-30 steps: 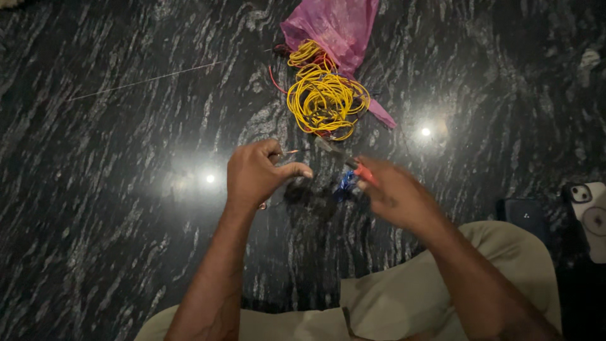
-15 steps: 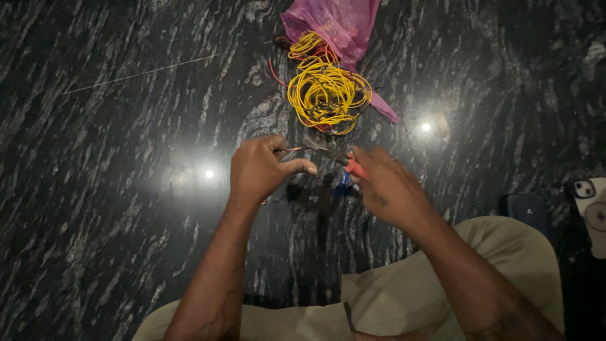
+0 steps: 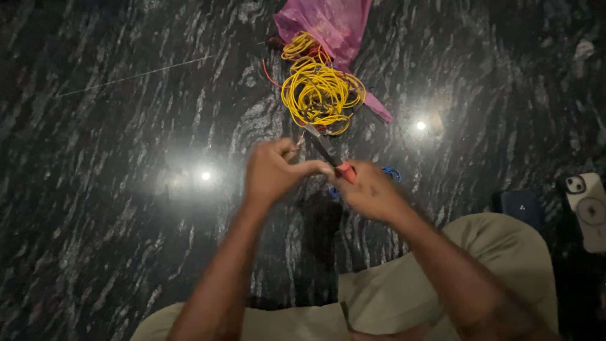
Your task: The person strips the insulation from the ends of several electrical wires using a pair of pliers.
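My right hand (image 3: 369, 192) grips a red-handled tool (image 3: 328, 155) whose dark metal tip points up and left toward the yellow wire coil (image 3: 322, 95). My left hand (image 3: 274, 170) is closed just left of the tool, its fingers pinching something small and thin that I cannot make out, touching the tool's shaft. A bit of blue wire (image 3: 391, 172) shows on the floor just behind my right hand. Both hands hover above the dark marble floor (image 3: 126, 189).
A pink plastic bag (image 3: 331, 22) lies past the yellow coil, with a thin red wire (image 3: 270, 72) beside it. At the right edge lie a white phone (image 3: 588, 208) and a dark small box (image 3: 521, 207). My knees in khaki cloth (image 3: 480, 265) fill the bottom.
Both hands have drawn closer together and risen slightly toward the yellow coil. The tool's tip now points up past my left fingers.
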